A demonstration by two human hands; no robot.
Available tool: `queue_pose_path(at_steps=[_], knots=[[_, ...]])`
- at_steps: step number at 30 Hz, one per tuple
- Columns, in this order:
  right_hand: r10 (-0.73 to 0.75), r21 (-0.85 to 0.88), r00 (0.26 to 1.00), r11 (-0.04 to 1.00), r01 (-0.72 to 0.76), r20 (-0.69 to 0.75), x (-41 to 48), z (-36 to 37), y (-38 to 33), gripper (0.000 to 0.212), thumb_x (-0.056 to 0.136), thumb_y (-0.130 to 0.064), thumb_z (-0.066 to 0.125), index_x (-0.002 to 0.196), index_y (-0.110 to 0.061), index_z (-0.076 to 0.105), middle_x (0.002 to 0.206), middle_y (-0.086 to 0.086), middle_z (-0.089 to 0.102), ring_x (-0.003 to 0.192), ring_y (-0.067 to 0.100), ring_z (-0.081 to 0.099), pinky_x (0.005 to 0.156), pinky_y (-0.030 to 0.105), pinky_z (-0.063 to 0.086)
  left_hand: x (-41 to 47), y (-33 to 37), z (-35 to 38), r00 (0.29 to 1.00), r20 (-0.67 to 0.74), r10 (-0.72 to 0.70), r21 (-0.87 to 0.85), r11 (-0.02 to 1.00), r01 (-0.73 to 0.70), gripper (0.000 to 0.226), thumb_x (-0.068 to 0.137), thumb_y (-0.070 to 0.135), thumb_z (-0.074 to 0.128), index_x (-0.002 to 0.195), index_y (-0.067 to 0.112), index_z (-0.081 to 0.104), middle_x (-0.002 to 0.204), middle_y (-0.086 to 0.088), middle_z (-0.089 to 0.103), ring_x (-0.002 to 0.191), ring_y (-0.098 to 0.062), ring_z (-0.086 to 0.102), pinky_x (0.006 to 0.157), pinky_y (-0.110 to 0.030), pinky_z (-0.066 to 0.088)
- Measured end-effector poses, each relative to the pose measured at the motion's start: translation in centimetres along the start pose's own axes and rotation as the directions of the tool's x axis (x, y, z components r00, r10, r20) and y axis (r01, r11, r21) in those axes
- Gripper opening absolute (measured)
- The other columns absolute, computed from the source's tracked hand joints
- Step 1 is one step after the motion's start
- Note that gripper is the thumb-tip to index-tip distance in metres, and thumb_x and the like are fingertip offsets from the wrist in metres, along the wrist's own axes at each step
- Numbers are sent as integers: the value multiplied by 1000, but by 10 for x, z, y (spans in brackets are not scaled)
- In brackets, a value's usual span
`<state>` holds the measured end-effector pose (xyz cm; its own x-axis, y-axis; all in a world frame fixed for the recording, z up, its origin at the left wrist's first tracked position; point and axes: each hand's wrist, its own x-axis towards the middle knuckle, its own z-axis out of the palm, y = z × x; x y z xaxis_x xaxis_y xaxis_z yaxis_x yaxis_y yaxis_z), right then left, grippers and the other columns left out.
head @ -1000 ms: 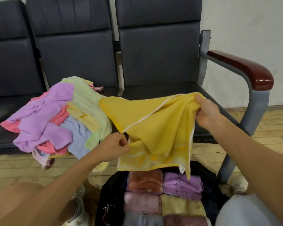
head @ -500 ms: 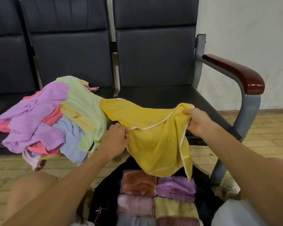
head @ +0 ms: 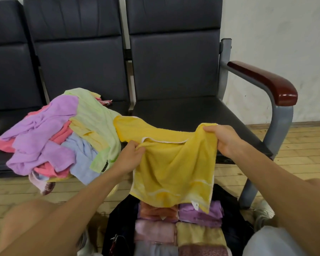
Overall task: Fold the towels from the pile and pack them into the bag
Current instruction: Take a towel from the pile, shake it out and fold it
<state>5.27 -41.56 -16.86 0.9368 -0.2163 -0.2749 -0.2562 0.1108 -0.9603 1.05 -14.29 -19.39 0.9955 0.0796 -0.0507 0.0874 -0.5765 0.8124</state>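
yellow towel hangs between both hands: left hand pinches its edge at nine o'clock, right hand grips its three o'clock corner.

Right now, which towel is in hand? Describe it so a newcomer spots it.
Find the dark seat with the wooden armrest, rightmost in the row. In front of it, over the black bag, the yellow towel hangs spread between the left hand and the right hand. Unlike the crumpled pile beside it, it is held up, bright yellow with a white edge.
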Motion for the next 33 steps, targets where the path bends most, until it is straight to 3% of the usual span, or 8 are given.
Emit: queue_pose_path(at_steps=[4, 7, 10, 15, 21, 24, 28, 33], knots=[[-41, -76, 999, 996, 39, -30, -1, -7, -1, 57, 81, -23, 78, 130, -10, 54, 119, 10, 59, 107, 29, 59, 96, 50, 50, -13, -5, -19, 987, 123, -104, -490, 858, 152, 5, 91, 9, 56, 88, 4, 55, 91, -13, 56, 84, -24, 58, 77, -37, 46], [-56, -136, 998, 989, 51, -27, -4, -11, -1, 54, 81, -23, 79, 128, -9, 54, 113, 9, 59, 103, 27, 59, 91, 46, 52, -21, -12, -30, 967, 237, -90, -667, 709, 229, 6, 91, 6, 57, 94, 5, 62, 98, -12, 68, 90, -24, 65, 82, -36, 52], [-55, -202, 999, 978, 53, -2, -8, -14, -2, 56, 80, -25, 79, 127, -8, 54, 105, 6, 59, 98, 25, 60, 91, 45, 53, -26, -18, -33, 947, 277, -161, -703, 639, 313, 19, 95, 14, 54, 110, 8, 63, 100, -10, 71, 85, -23, 66, 76, -35, 53], [-73, -288, 996, 954, 84, 50, -9, -19, -2, 56, 80, -26, 79, 128, -9, 55, 111, 6, 59, 98, 22, 58, 81, 38, 51, -24, -20, -31, 900, 322, -295, -683, 586, 436, 16, 94, 10, 48, 106, 9, 59, 83, -8, 67, 62, -20, 64, 50, -27, 53], [-86, -418, 991, 900, 120, 99, -7, -30, 2, 51, 77, -38, 80, 116, -10, 64, 112, 7, 63, 103, 23, 62, 85, 39, 56, -22, -13, -32, 939, 181, -293, -588, 733, 342, 24, 97, 19, 52, 118, 9, 61, 111, -12, 70, 100, -29, 67, 85, -41, 55], [-143, -628, 964, 736, 254, 223, -11, -31, 6, 26, 85, -26, 74, 106, -12, 66, 105, 4, 62, 96, 17, 59, 79, 31, 53, -22, -12, -35, 953, 163, -254, -549, 779, 302, 30, 98, 24, 53, 123, 10, 60, 114, -10, 69, 106, -29, 65, 95, -44, 51], [-180, -718, 869, 499, 485, 462, -23, -22, 7, 12, 89, -22, 68, 101, -21, 65, 97, -7, 62, 96, 15, 62, 78, 27, 51, -25, -7, -37, 972, 150, -178, -616, 753, 233, 41, 98, 35, 52, 133, 15, 53, 122, -5, 67, 110, -25, 64, 97, -42, 50], [-310, -590, 691, 364, 720, 652, -51, 6, 4, 36, 82, -41, 73, 116, -38, 61, 97, -34, 53, 91, -7, 55, 81, 14, 40, -34, 3, -38, 985, 156, -78, -689, 706, 165, 39, 101, 33, 37, 127, 12, 59, 117, -9, 70, 112, -27, 64, 96, -42, 49]])
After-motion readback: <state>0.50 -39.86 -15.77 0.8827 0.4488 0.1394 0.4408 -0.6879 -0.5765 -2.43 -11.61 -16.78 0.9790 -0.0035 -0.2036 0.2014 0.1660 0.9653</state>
